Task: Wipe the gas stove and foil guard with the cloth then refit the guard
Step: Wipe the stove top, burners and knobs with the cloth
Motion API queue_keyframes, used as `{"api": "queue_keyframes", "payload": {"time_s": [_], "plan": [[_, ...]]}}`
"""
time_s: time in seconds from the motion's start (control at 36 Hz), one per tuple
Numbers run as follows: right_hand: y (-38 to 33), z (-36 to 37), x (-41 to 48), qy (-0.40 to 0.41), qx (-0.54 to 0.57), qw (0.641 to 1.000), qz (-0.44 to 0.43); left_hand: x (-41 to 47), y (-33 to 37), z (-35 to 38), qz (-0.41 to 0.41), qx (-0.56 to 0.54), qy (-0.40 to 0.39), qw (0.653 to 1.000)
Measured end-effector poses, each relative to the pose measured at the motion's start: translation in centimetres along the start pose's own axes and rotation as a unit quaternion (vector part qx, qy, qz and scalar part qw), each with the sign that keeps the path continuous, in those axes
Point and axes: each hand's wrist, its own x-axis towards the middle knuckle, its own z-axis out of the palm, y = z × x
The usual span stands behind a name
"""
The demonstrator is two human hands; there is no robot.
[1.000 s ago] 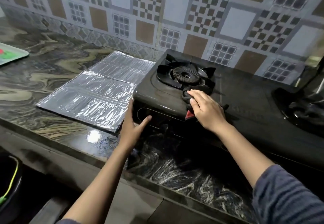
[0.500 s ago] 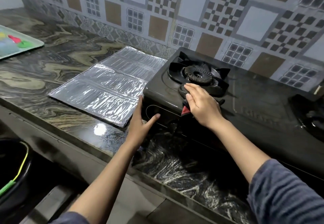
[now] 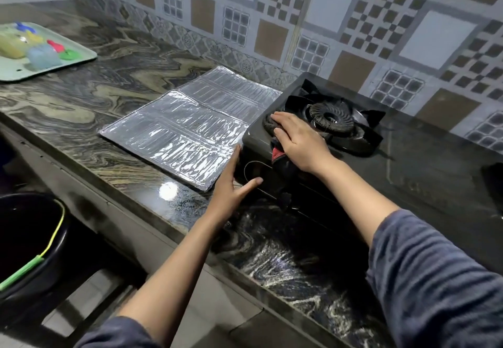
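Cloth (image 3: 278,153), dark with a red patch, sits bunched on the front-left corner of the gas stove (image 3: 408,162), pinned under the right hand (image 3: 298,140). That hand lies palm-down on it with the fingers spread and nearly straight, pressing rather than gripping, and the fingertips reach the rim of the left burner (image 3: 330,116). From here the rest of the black stove top stretches away to the right of the hand, so I judge the wipe has most of its travel in that direction.

The left hand (image 3: 231,187) holds nothing. Its straight fingers lie against the stove's left side and its thumb against the front panel, bracing the corner.

Just left of the stove, the foil guard (image 3: 187,129) lies flat on the marbled countertop (image 3: 89,108), showing 2 panels with a fold between them. Its long axis runs from the counter's front edge back toward the tiled wall (image 3: 326,7). The left hand is the nearer of the 2 to it, almost at its closest corner.
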Motion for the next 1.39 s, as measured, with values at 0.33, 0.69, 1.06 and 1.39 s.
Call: {"api": "queue_keyframes", "payload": {"time_s": [0.33,0.69,1.06,1.39], "plan": [[-0.7,-0.4,0.6,-0.049,0.025,0.992,-0.112,0.0,0.0,-0.1,-0.006,-0.026,-0.01,1.0],[-1.3,0.1,-1.2,-0.04,-0.097,0.954,-0.282,0.3,0.0,-0.6,-0.01,-0.015,-0.031,0.999],[-0.4,0.8,-6.1,0.093,-0.158,0.972,-0.146,1.2,0.6,-1.9,0.033,0.021,-0.091,0.995],[-0.8,0.7,-10.8,0.194,-0.181,0.963,0.046,3.1,1.6,-3.2,0.141,0.1,-0.126,0.977]]}}
